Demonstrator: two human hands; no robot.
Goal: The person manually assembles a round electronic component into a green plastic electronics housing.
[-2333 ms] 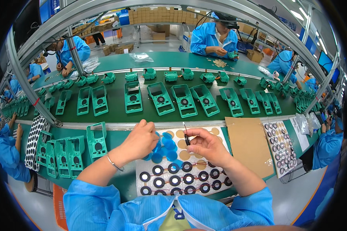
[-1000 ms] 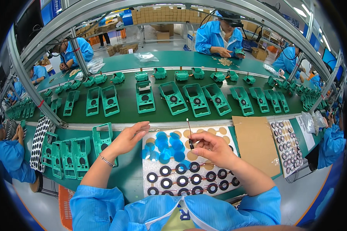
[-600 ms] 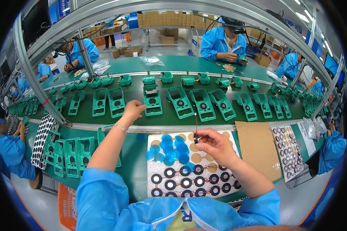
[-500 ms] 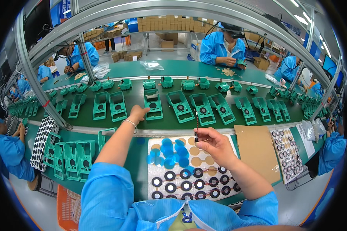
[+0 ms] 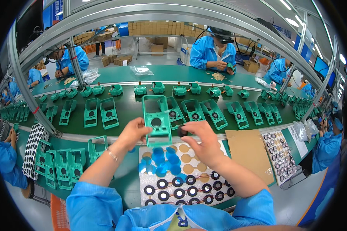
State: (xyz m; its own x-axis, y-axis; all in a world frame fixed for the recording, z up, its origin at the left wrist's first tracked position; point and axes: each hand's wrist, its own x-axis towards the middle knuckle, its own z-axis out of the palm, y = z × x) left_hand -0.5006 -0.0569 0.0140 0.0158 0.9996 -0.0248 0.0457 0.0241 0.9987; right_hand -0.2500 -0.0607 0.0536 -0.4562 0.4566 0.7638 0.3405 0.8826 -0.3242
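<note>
My left hand grips the left edge of a green plastic housing, lifted and upright, with a black round part in its middle. Between the thumb and fingers of my right hand is a small round black speaker, just to the right of the housing. Below both hands lies a white foam sheet. It carries blue film discs, tan round pads and several rows of black-rimmed speakers with thin wires.
A green conveyor belt bears rows of housings and smaller green parts. More housings stand at left beside a dotted sheet. Cardboard and another sheet of round parts lie at right. Metal posts frame the line; co-workers sit around.
My left hand has picked the housing up off the belt and brought it nearer. My right hand has shifted left and slightly down, carrying the speaker toward the housing. The whole view has shifted somewhat.
</note>
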